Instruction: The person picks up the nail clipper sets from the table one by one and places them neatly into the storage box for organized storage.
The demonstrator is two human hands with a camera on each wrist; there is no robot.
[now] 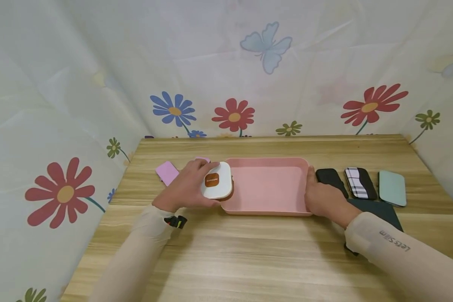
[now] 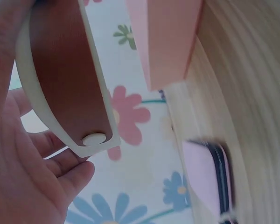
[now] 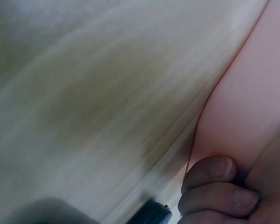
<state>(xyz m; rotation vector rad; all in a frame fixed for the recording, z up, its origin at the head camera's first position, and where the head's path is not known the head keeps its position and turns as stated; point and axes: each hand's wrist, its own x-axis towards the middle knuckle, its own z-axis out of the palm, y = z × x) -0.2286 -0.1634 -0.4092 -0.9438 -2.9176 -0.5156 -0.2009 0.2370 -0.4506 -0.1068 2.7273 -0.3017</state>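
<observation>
My left hand (image 1: 190, 185) grips a white manicure set case (image 1: 222, 180) with rounded corners and an orange-brown label on its lid. Thumb and fingers hold it by opposite edges, over the left end of a pink tray (image 1: 269, 184). Seen in the left wrist view, the case's side has a brown band and a pale round stud (image 2: 94, 139). At the tray's right end, my right hand (image 1: 322, 197) holds the end wall, its index finger lying along the rim. In the right wrist view, the other fingers (image 3: 210, 198) curl against the outer pink wall. Nothing lies inside the tray.
Left of the tray lies a lilac zipped case (image 1: 167, 173), with another lilac one (image 1: 202, 159) partly hidden behind my left hand. To the right are a black case (image 1: 332, 181), a plaid-and-black case (image 1: 360, 183), a mint case (image 1: 392, 188) and a dark green flat item (image 1: 379, 211).
</observation>
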